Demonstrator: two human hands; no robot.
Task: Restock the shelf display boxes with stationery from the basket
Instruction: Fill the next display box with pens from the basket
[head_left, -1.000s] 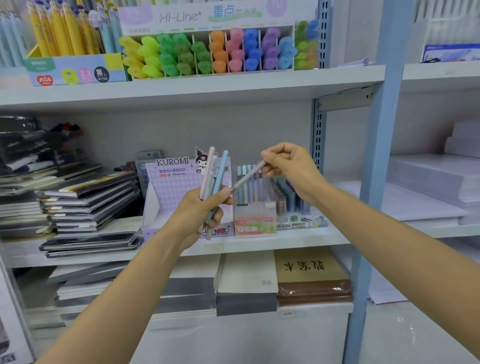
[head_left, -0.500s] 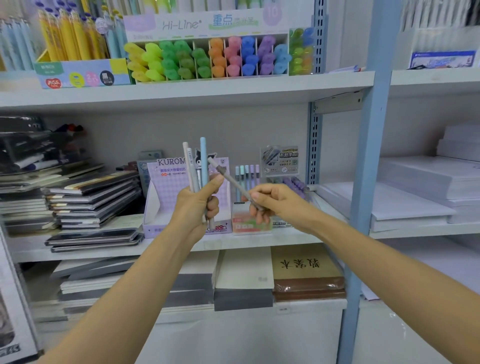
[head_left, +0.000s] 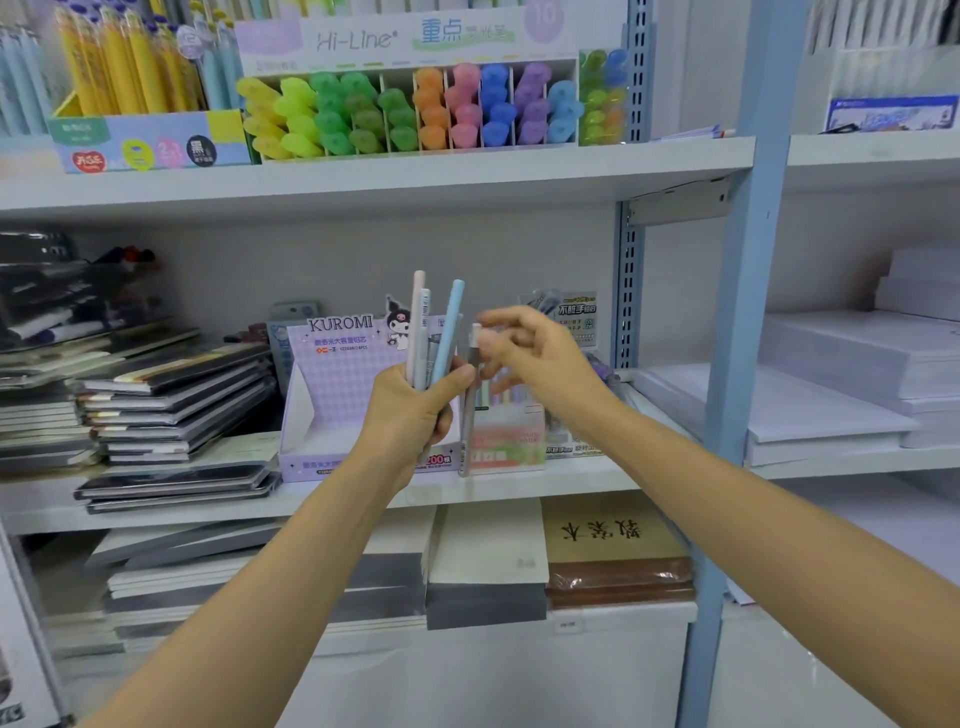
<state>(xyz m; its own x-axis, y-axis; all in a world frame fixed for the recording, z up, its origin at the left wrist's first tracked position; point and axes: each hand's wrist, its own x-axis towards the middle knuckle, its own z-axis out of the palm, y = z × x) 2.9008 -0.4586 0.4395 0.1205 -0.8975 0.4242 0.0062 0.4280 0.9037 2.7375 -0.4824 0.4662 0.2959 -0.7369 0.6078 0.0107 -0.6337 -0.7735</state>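
My left hand (head_left: 415, 410) is closed around a bundle of pastel pens (head_left: 431, 332), white, pale grey and light blue, held upright in front of the middle shelf. A grey pen (head_left: 469, 410) hangs vertically just right of my left thumb. My right hand (head_left: 535, 353), blurred, pinches the white cap end of this pen with its fingertips. Behind the hands stand the purple KUROMI display box (head_left: 332, 395) and a pink-green display box (head_left: 511, 447) with pastel pens in it. The basket is out of view.
A third small display box (head_left: 574, 322) sits by the blue shelf upright (head_left: 737, 332). Stacked notebooks (head_left: 171, 405) fill the shelf's left side and white paper reams (head_left: 831, 395) lie to the right. Highlighter boxes (head_left: 415, 104) line the upper shelf, with paper packs below.
The grey pen has swung from slanted to vertical and closed in beside the bundle. My right hand rose from its lower end to its top. The left hand stayed about level.
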